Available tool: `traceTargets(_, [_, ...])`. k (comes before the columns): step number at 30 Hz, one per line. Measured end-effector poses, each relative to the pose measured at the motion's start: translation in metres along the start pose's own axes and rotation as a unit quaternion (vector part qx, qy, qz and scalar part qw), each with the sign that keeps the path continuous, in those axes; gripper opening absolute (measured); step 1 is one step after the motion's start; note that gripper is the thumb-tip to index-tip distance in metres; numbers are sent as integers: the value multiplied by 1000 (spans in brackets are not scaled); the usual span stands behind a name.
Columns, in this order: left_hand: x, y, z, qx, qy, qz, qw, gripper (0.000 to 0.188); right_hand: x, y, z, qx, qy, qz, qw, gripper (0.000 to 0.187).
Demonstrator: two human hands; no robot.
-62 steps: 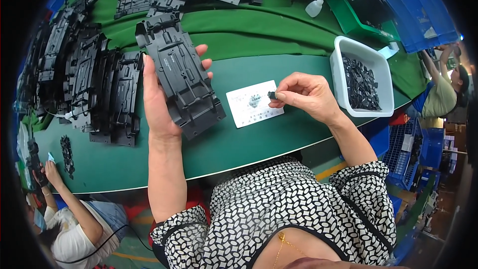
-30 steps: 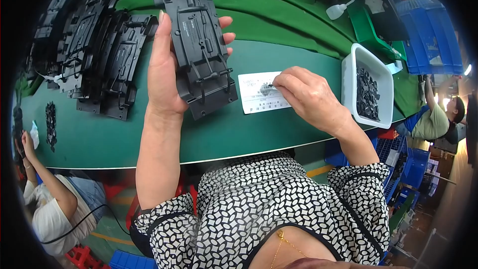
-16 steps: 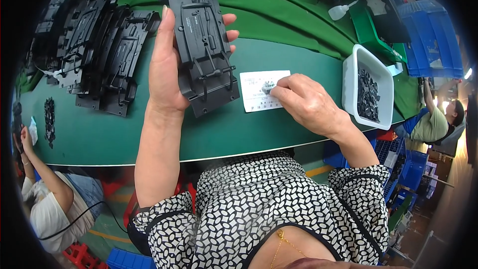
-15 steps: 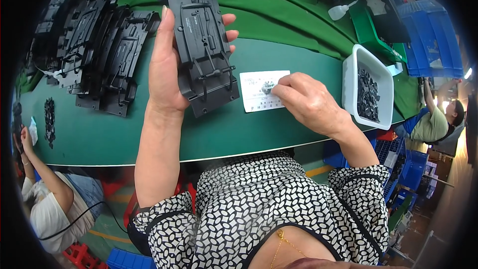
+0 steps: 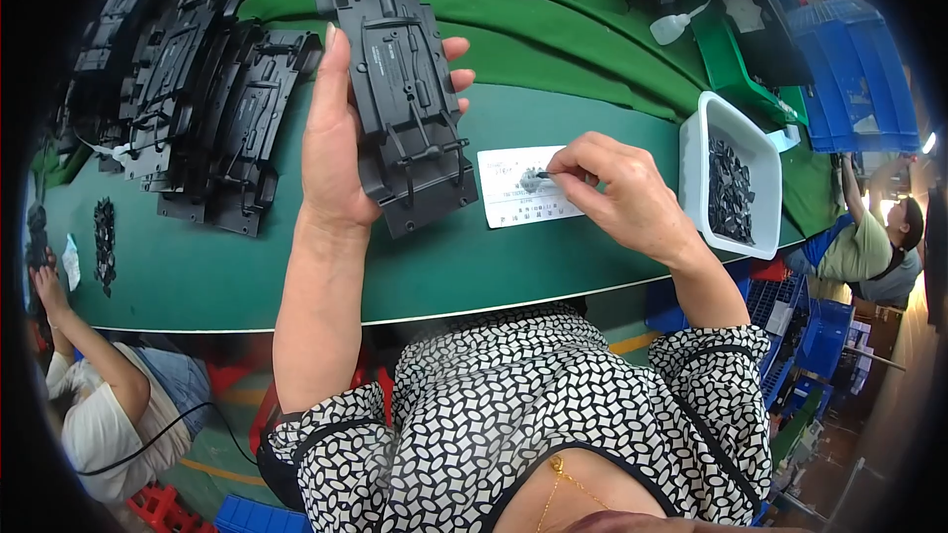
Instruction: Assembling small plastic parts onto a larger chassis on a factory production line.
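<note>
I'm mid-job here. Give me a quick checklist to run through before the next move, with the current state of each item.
1. Left hand holding the black chassis: ok, thumb along its left side, fingertips showing past its right.
2. Chassis face in view: ok, ribbed side toward the camera.
3. Right hand pinching a small dark piece: ok, at thumb and fingertips.
4. Piece touching the grey smudge on the white card: cannot tell.
5. Loose parts within the white bin: ok, many there.
6. Chassis underside: cannot tell, hidden.
</note>
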State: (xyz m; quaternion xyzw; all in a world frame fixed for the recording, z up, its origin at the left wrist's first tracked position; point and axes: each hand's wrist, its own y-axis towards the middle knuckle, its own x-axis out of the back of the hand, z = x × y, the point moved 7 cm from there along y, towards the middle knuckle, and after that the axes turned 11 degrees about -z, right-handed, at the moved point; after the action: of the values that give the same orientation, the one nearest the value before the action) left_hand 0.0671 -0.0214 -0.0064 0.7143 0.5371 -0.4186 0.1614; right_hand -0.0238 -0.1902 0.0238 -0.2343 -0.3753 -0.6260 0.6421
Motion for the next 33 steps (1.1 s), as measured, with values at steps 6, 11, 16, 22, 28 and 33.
traceTargets(6, [-8,1,5,10,-40,28,999,66,18,-12,5,52,29,-65,996,9])
traceTargets(11, [-8,-3,7,20,-64,41,997,68,34,-5,29,118,59,-144,981,13])
traceTargets(16, [-14,-5,5,15,-71,48,996,73,21,-2,53,207,54,-172,962,20])
traceTargets(22, [-15,-5,6,9,-54,58,997,72,1,-9,65,372,-15,-195,907,25])
traceTargets(28, [-15,-9,4,3,-60,58,997,73,-3,-10,65,389,-49,-201,898,25])
traceTargets(33, [-17,-7,4,10,-68,65,995,73,-4,-9,66,390,-59,-198,898,25])
